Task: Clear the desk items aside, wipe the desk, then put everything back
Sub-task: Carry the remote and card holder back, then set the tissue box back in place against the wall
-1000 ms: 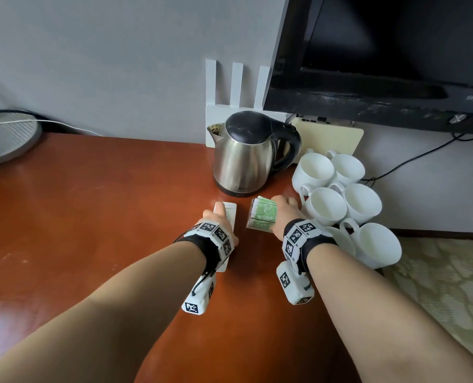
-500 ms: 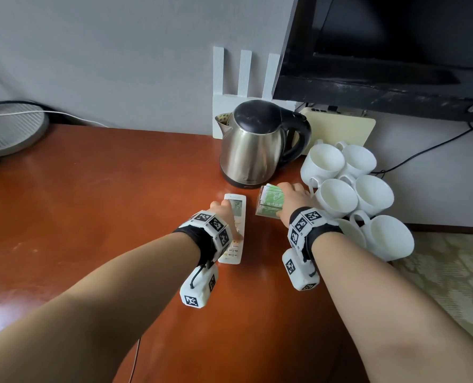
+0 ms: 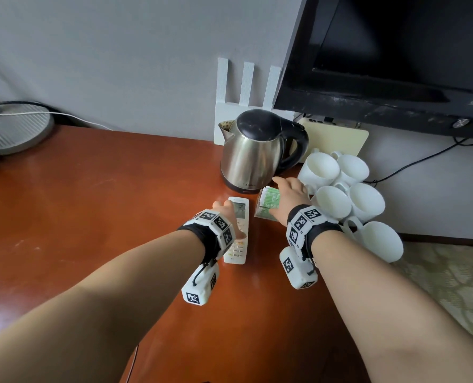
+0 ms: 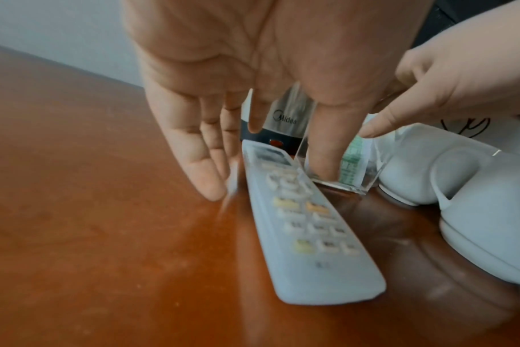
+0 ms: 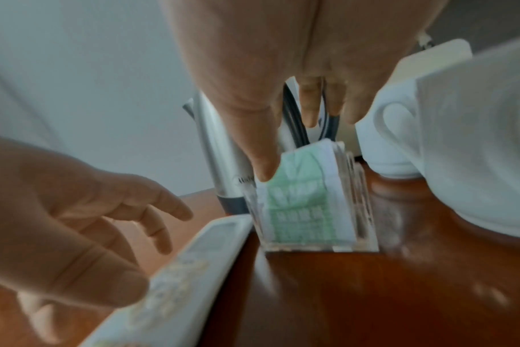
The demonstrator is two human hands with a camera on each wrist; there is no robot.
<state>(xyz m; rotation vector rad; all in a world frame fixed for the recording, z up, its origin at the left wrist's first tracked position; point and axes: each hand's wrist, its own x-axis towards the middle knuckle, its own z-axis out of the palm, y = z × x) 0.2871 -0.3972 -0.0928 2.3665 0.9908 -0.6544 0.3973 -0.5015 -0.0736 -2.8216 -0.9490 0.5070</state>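
Note:
A white remote (image 3: 238,228) lies flat on the red-brown desk (image 3: 91,203), in front of a steel kettle (image 3: 251,156). My left hand (image 3: 227,214) hovers over the remote's near half with straight fingers (image 4: 199,164) on its left side and the thumb (image 4: 324,150) on its right; it grips nothing. Just right of the remote stands a clear holder of green packets (image 3: 268,203). My right hand (image 3: 287,189) reaches over that holder, thumb (image 5: 258,150) touching the packets' top and fingers straight beyond it.
Several white cups (image 3: 334,200) lie on their sides at the desk's right edge, close to my right wrist. A white router (image 3: 246,87), a cream box (image 3: 337,136) and a black TV (image 3: 395,51) stand behind. A grey fan base (image 3: 11,131) sits far left.
My left hand has slid back off the remote, so more of the remote shows. The right hand's fingers have loosened around the packet holder. Both objects stay put.

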